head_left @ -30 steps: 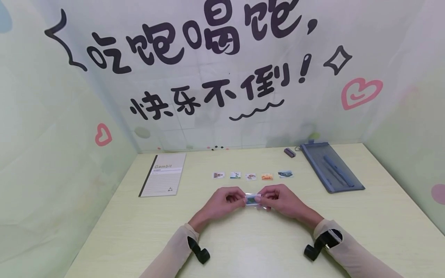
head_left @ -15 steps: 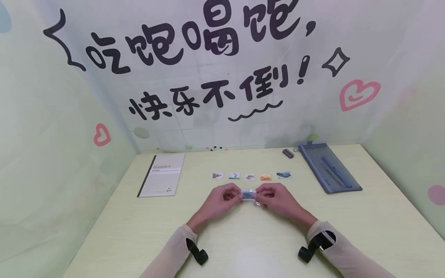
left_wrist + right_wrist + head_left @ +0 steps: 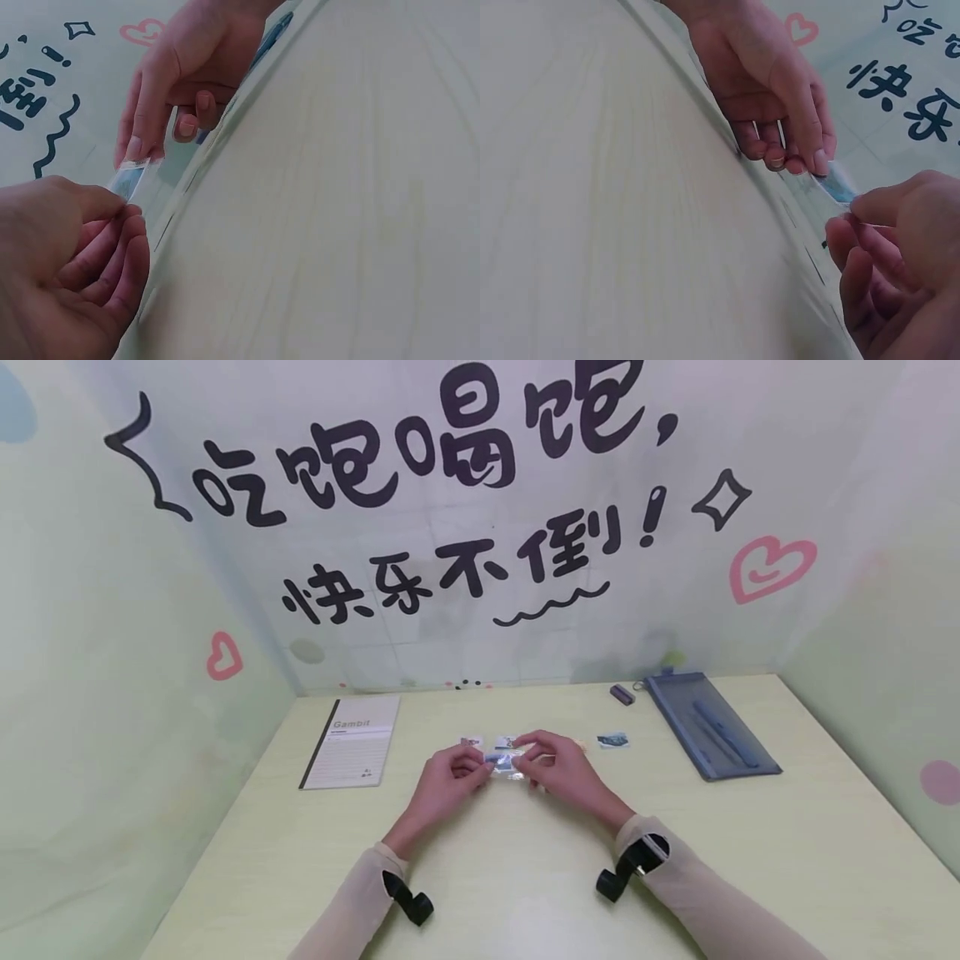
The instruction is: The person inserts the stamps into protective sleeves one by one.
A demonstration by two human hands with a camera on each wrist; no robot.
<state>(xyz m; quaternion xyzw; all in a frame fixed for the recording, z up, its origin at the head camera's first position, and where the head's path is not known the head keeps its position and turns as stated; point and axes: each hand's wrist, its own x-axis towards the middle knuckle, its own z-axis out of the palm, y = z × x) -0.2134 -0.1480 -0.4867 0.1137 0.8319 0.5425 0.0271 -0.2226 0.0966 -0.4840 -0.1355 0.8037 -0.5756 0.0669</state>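
Between both hands is a small clear plastic packet [image 3: 504, 762] with a blue picture in it. My left hand [image 3: 447, 783] pinches its left end between thumb and fingers, and my right hand [image 3: 567, 779] pinches the other end. Held above the table, the packet [image 3: 129, 181] stretches from hand to hand in the left wrist view. A row of small picture cards lies just beyond: two cards, one [image 3: 472, 742] and its neighbour [image 3: 506, 742], show past the fingers, and a blue-green card [image 3: 613, 740] lies at the right. My right hand mostly hides the cards between.
A notebook [image 3: 352, 743] marked "Gambit" lies at the left of the table [image 3: 510, 877]. To the right is a blue mesh zip pouch [image 3: 716, 752] with pens inside. A small dark block [image 3: 622, 694] sits beside it, and a printed cloth [image 3: 450, 652] hangs behind.
Both hands have moved left and slightly away from me, carrying the packet toward the row of cards. My right hand now covers the middle cards, which showed earlier.
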